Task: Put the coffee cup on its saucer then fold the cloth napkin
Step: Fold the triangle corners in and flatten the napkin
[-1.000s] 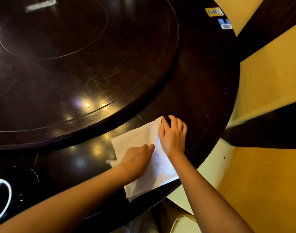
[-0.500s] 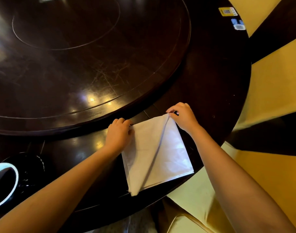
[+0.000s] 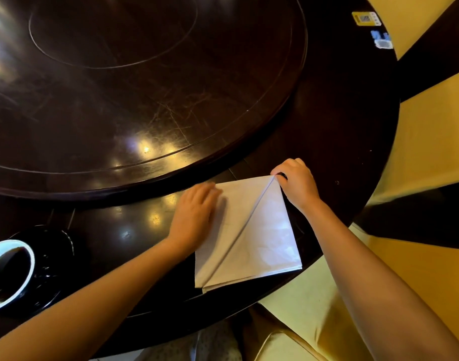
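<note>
In the head view we press our left hand (image 3: 194, 213) flat on the white cloth napkin (image 3: 252, 230) at the near edge of the dark round table (image 3: 332, 121); our right hand (image 3: 297, 186) pinches its far corner. The white coffee cup (image 3: 10, 272) sits on its black saucer (image 3: 53, 254).

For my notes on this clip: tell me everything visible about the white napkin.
The napkin is white, smooth-looking cloth, folded into a layered, roughly square shape, with a diagonal crease running from its far corner to its near-left corner. Stacked edges show there. It lies flat on the dark table by its near edge. The right hand pinches the far corner; the left hand, blurred, rests on its left side.
</note>
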